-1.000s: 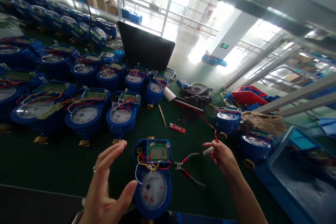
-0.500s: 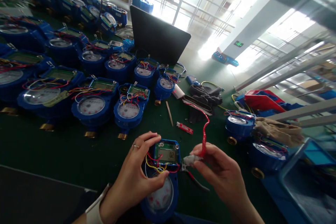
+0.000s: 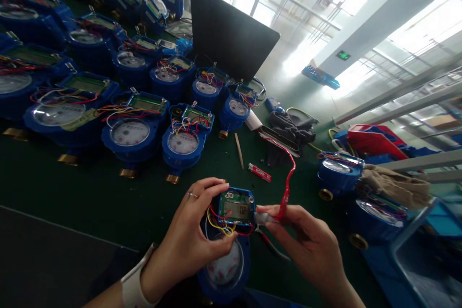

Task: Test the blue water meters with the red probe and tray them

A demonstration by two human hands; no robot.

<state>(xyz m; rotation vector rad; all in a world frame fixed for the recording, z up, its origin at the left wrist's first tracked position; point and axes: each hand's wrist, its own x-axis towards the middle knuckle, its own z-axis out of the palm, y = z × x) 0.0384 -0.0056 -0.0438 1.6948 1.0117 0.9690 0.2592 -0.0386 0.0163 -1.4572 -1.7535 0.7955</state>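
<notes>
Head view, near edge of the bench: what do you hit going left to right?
Left hand → open blue water meter → white connector on red wire → right hand → brass-fitted blue meter.

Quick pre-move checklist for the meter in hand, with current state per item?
1. Left hand steadies the blue water meter: ok.
2. Right hand grips the grey connector on the red lead: ok.
3. Connector at the meter's right edge, seated: cannot tell.
4. LCD lit, showing digits: ok.
5. Loose coloured wires clear of the thumb: not ok.
6. Pliers under the right hand, reachable: ok.
</notes>
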